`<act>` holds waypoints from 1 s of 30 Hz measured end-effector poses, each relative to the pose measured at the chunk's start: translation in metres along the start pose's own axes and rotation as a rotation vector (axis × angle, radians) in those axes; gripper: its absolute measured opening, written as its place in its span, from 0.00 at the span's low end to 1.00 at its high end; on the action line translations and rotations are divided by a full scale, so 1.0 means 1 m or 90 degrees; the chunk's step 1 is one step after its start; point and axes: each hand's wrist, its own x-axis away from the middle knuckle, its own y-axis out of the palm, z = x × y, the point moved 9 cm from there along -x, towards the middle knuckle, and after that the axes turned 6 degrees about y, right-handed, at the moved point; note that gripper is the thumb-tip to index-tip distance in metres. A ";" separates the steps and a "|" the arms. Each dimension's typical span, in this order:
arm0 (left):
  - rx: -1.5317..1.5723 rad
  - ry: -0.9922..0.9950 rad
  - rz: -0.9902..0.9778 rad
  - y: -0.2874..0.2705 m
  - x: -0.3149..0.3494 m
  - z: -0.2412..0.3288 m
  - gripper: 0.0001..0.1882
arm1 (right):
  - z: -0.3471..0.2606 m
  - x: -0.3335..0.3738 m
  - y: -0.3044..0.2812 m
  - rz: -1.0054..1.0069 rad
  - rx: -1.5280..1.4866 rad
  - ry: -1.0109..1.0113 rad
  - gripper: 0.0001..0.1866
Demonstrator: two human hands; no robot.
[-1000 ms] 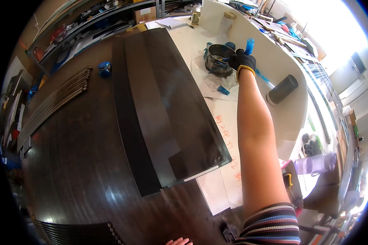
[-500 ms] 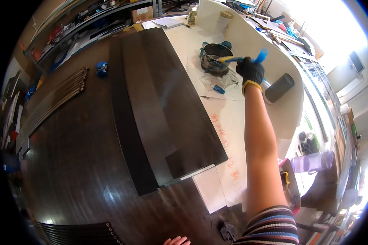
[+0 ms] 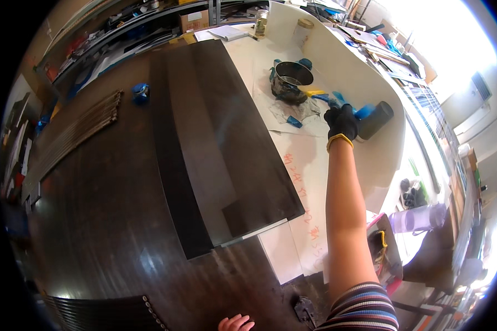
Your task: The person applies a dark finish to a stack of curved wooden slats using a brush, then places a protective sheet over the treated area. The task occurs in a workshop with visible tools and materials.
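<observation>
My right hand, in a black glove with a yellow cuff, reaches over the white board at the back right. It is closed on a brush with a yellow end and blue-covered parts; blue also shows on the other side of the fist. Just left of the brush stands a round dark pot, smeared on the outside, with blue wrapping at its rim. A crumpled sheet and a small blue piece lie in front of it. At the bottom edge my bare left hand shows only its fingers, loosely extended and holding nothing.
Dark flat panels lie on the dark table. Thin rods and a blue-wrapped jar are at the left. Beside my right hand a grey cylinder leans near the curved white wall. A purple bottle stands farther right.
My right hand has moved the brush away from the pot's mouth, lower and to the right, closer to the grey cylinder. My left hand has barely shifted.
</observation>
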 end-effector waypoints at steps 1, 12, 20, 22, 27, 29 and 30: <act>0.000 -0.007 -0.002 -0.002 0.000 0.002 0.17 | -0.023 0.008 0.011 -0.016 0.244 -0.172 0.10; 0.152 0.008 0.007 -0.006 0.020 -0.013 0.19 | -0.007 0.077 0.039 -0.532 0.685 -0.538 0.14; 0.226 0.047 0.014 -0.010 0.054 -0.027 0.19 | 0.012 0.316 0.013 -0.531 0.641 -0.287 0.15; 0.237 0.054 -0.009 0.002 0.044 -0.015 0.18 | 0.052 0.344 -0.008 -0.638 0.458 -0.034 0.14; 0.446 0.075 -0.040 -0.036 0.135 -0.010 0.11 | 0.140 0.490 -0.114 -0.525 -0.213 0.784 0.11; 0.414 0.135 0.022 -0.083 0.205 -0.033 0.10 | 0.155 0.568 -0.162 -0.645 -0.033 0.651 0.12; 0.336 0.087 0.097 -0.109 0.246 -0.059 0.07 | 0.162 0.623 -0.182 -0.711 0.027 0.576 0.14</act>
